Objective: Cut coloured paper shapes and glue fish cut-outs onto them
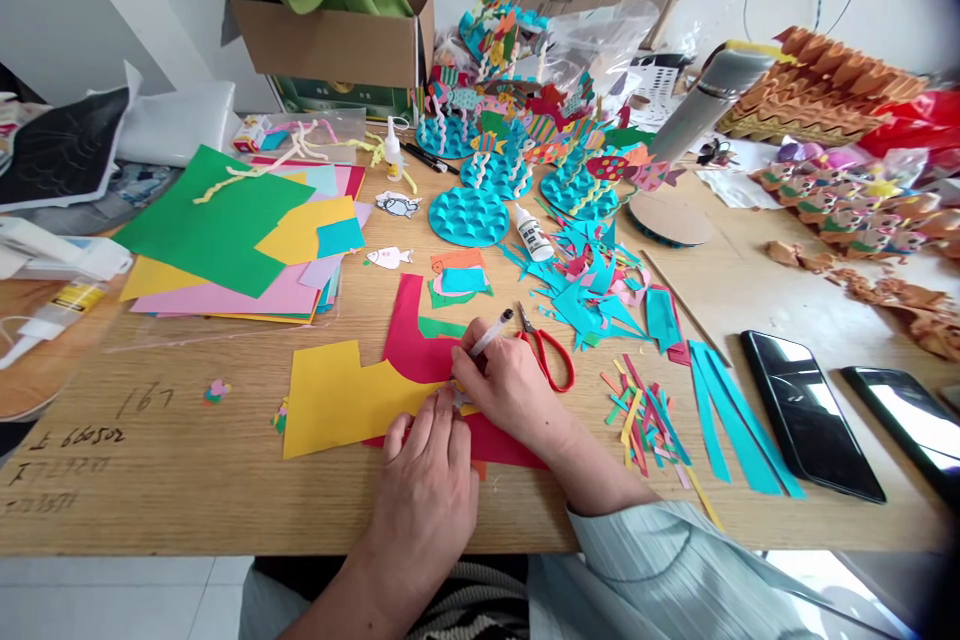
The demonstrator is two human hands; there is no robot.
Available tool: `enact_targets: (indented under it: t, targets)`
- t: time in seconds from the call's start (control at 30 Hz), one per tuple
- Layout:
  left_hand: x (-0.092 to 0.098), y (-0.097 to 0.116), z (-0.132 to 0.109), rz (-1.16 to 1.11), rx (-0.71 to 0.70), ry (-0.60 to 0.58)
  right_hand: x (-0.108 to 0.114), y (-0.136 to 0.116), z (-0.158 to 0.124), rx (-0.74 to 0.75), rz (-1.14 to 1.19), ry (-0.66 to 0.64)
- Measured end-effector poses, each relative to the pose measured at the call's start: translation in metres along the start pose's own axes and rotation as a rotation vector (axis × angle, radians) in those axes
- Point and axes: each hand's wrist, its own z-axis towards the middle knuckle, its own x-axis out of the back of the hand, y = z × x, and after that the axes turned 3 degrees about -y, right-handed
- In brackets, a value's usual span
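Observation:
My right hand [501, 385] is closed round a white pen [491, 332] with a black end, its tip hidden behind the fingers. My left hand [431, 475] lies with fingers stretched out on the yellow paper [330, 405], pressing down near the pen. Between the two hands a small greyish piece shows in part; I cannot make out its shape. Red paper [405, 330] lies partly under the yellow sheet, with a green strip [441, 327] beside it. Just beyond my right hand are red-handled scissors [553, 360], lying with blades pointing away.
Blue paper scraps [600, 290] and thin coloured strips [637, 420] lie to the right, near two phones [810, 415]. Glue bottles [533, 233], fish cutouts [390, 258] and a blue textured disc [469, 217] stand farther back. A coloured paper stack [217, 220] lies left.

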Motion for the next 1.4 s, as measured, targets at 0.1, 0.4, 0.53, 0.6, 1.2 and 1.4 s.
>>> enact_targets:
  t: [0.1,0.4,0.53,0.6,1.2,1.4]
  targets:
    - [0.0005,0.0003,0.0002,-0.001,0.001,0.0,0.0001,0.0002,-0.0004,-0.003,-0.008,-0.004]
    - [-0.0002,0.0002,-0.0002,-0.007,0.009,0.003,0.0011,0.0001,-0.0017,0.004,-0.03,-0.001]
    - [-0.0002,0.0002,-0.0002,-0.004,0.004,0.011,0.0011,0.0001,-0.0017,-0.002,-0.017,-0.009]
    - [-0.0004,0.0002,-0.0008,-0.003,0.003,0.015,0.0015,0.0003,-0.0016,-0.011,-0.005,-0.018]
    - [-0.0009,-0.0004,0.0003,-0.006,-0.007,0.039,0.0011,0.0008,-0.0023,-0.015,0.022,-0.02]
    - [-0.0004,0.0,-0.0011,0.003,-0.007,0.021,0.0003,0.0022,-0.0022,-0.013,0.01,-0.016]
